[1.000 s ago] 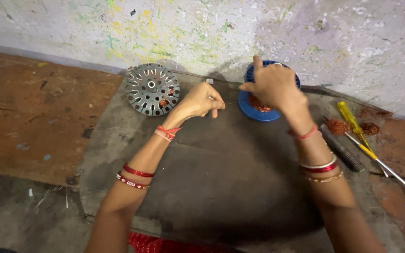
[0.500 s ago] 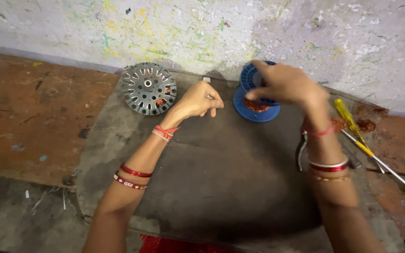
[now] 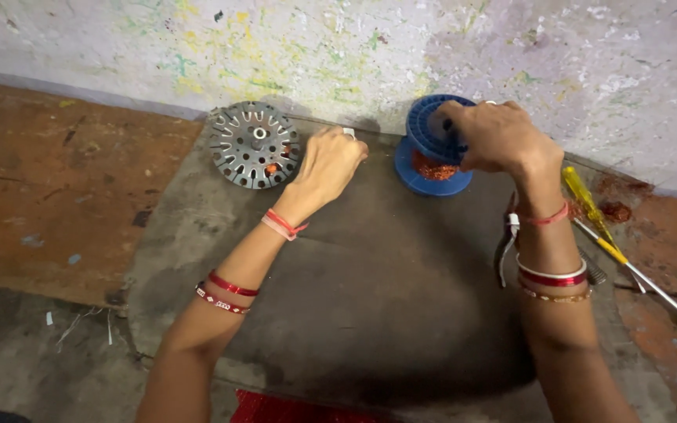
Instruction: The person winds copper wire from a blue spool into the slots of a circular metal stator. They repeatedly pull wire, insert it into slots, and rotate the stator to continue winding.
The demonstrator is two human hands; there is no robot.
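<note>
While the right hand point(image 3: 503, 137) is gripping the blue spool point(image 3: 432, 149), the left hand point(image 3: 329, 164) is resting loosely curled; steadying the spool seems wise.

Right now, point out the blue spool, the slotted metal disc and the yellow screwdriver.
Blue spool point(image 3: 431, 182), head view, on its lower flange.
Slotted metal disc point(image 3: 255, 144), head view, near its centre hole.
Yellow screwdriver point(image 3: 581, 196), head view, on the handle.
</note>
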